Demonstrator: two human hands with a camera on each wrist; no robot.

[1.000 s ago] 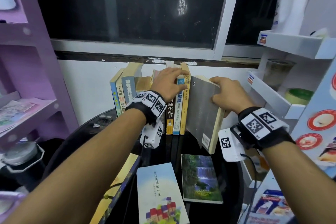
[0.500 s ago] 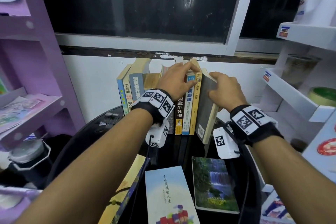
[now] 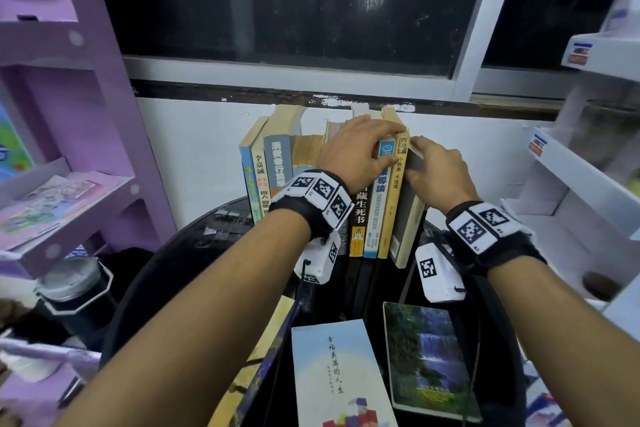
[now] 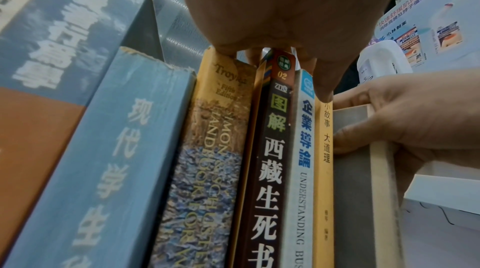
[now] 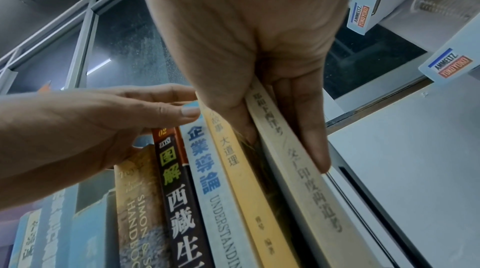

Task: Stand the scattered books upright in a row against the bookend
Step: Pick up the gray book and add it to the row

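The head camera looks forward and down from above, the row of upright books (image 3: 277, 163) at 12 o'clock, mid-distance. Each wrist camera sits very close below its hand, left hand (image 4: 272, 15) and right hand (image 5: 246, 36), looking up the spines, the right one tilted toward the window (image 5: 124, 46). All three share the yellow-spined book (image 3: 393, 204); each wrist view catches the other hand.

Left hand (image 4: 285, 15) clasping upright books (image 4: 270, 169), right hand (image 4: 415, 120) gripping grey book (image 4: 350, 190)
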